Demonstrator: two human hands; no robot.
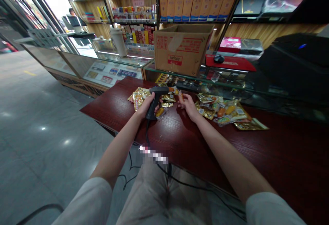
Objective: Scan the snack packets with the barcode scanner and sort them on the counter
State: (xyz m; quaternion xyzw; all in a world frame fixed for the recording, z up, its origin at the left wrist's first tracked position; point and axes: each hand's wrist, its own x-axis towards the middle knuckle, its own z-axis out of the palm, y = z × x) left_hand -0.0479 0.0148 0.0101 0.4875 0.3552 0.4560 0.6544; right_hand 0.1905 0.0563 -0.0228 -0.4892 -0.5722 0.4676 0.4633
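Observation:
My left hand (147, 104) is wrapped round the grip of a black barcode scanner (152, 107), whose head points right. A cable runs down from its handle. In my right hand (188, 105) is a small clear-wrapped sausage (181, 96), held upright between thumb and fingers just right of the scanner's head. Under the scanner lies a wrapped yellow snack (160, 112). Gold snack packets (141, 95) sit left of my left hand. To the right of my right hand is a pile of gold and clear snack packets (230, 110).
A cardboard box (181, 52) stands on the glass counter (147, 68) behind the dark red table (110, 96). A black mouse (218, 59) rests on a red box. A white cup (118, 42) stands further left. The scanner's cable (187, 184) hangs across my lap.

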